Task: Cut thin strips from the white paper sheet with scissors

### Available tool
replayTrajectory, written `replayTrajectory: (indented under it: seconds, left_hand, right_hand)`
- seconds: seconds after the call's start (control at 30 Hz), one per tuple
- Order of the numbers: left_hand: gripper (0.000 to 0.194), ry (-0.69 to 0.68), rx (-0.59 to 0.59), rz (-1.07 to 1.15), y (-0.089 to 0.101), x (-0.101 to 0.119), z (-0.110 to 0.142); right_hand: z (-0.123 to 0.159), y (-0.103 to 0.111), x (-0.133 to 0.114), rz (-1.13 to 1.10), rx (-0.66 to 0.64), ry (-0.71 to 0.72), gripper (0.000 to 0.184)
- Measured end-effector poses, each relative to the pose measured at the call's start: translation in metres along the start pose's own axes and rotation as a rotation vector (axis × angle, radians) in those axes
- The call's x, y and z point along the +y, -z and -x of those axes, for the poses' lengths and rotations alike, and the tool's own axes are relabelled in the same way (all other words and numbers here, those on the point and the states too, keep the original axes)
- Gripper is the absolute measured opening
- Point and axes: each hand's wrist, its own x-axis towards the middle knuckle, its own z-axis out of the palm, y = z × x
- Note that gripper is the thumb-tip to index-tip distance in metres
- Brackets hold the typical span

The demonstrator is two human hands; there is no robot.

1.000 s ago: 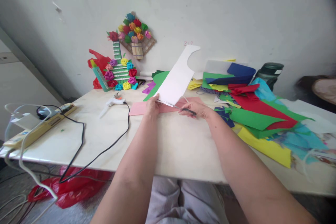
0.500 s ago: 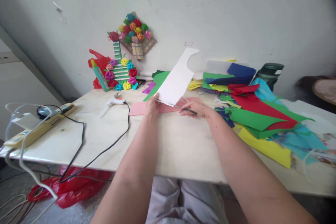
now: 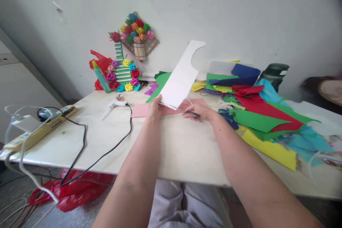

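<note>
A white sheet of paper (image 3: pixel 179 78) with a curved cut-out near its top is held up at a slant over the table. My left hand (image 3: pixel 155 107) pinches its lower left corner. My right hand (image 3: pixel 201 112) is closed around the dark handles of a pair of scissors (image 3: pixel 192 114). The blades lie along the paper's lower edge and point left toward my left hand; how far apart they are I cannot tell. Beneath both hands, pink paper (image 3: pixel 140 110) rests on the table, partly covered by them. Green paper (image 3: pixel 162 83) shows behind the white sheet.
A white glue gun (image 3: pixel 114 106) lies left, its black cord (image 3: pixel 117 143) running to a power strip (image 3: pixel 40 130). Behind stand a glue bottle (image 3: pixel 101 77) and a guitar-shaped flower craft (image 3: pixel 123 73). Coloured paper (image 3: pixel 267 110) is heaped right, near a dark bottle (image 3: pixel 274 73).
The white paper's upper end has risen slightly and now covers most of the writing on the wall. Both hands stay nearly in place, with the scissors at the lower edge.
</note>
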Motion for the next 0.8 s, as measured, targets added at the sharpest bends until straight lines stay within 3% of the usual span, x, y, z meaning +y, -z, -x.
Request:
replayTrajectory:
  seconds: [0.8]
  left_hand:
    - [0.019, -0.025, -0.027, 0.015, 0.004, -0.007, -0.005]
  right_hand:
    - [0.002, -0.008, -0.013, 0.069, 0.020, -0.006, 0.047]
